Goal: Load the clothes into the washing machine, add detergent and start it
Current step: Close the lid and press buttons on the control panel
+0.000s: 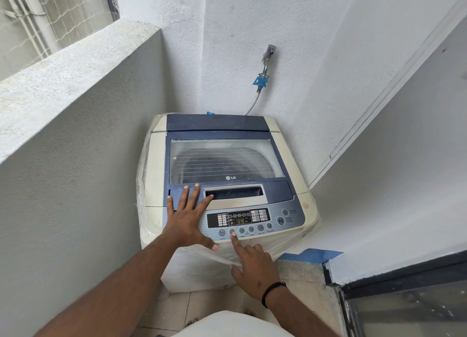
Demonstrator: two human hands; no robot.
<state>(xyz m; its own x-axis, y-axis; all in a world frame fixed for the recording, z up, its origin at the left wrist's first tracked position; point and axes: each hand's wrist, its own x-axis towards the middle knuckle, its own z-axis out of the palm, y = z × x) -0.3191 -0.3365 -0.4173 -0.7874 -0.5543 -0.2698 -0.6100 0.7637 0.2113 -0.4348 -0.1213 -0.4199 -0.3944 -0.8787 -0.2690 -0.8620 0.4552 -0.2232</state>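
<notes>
A cream and blue top-loading washing machine [155, 159] stands in the corner with its glass lid [222, 159] closed. Dark laundry shows dimly through the glass. The control panel [255, 219] at the front is lit and its display reads 14. My left hand [187, 215] lies flat on the machine's top to the left of the panel, fingers spread. My right hand [255, 268] points its index finger onto a round button [232, 232] in the panel's lower row, with the other fingers curled. No detergent is in view.
A wall tap [268, 56] with a blue hose connector [261, 80] feeds the machine from behind. A low grey parapet wall [75, 84] closes the left side. A blue-edged step [310, 254] and a dark-framed glass door [404, 311] are at the right. Thin plastic wrap covers the machine's sides.
</notes>
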